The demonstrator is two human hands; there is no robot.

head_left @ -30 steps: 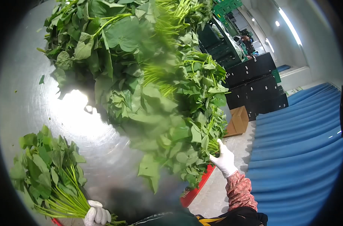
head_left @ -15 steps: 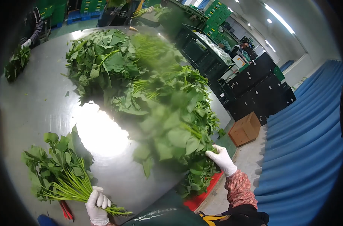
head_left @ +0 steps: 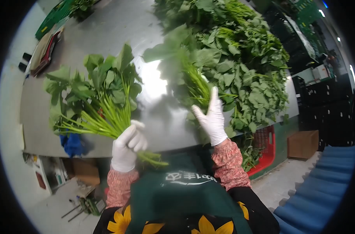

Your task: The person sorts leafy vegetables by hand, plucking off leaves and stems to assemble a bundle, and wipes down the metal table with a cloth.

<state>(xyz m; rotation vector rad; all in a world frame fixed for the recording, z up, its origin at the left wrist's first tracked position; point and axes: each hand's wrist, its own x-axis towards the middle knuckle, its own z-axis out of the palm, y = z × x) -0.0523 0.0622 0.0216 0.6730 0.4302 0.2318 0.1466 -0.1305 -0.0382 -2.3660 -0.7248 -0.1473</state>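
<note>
My left hand (head_left: pixel 126 146), in a white glove, is closed round the lower stems of a bunch of leafy greens (head_left: pixel 111 113). The leaves fan out to the far left, and the cut ends poke out below my fist. My right hand (head_left: pixel 213 121), gloved too, has its thumb and fingers spread beside a clump of green stems (head_left: pixel 197 84) at the near edge of the pile. Whether its palm touches those stems I cannot tell. A large heap of leafy greens (head_left: pixel 251 74) covers the right side of the metal table (head_left: pixel 162 134).
A blue cloth-like item (head_left: pixel 72 144) lies at the table's near left edge. Below the table on the right are a red crate (head_left: pixel 267 156) with greens in it and a cardboard box (head_left: pixel 302 144). Dark crates (head_left: pixel 322 93) stand farther right, by a blue rippled covering (head_left: pixel 322 191).
My right hand has moved left, nearer my left hand, and its fingers have opened from the greens they pinched. My left hand keeps its bunch. The view has swung left and down.
</note>
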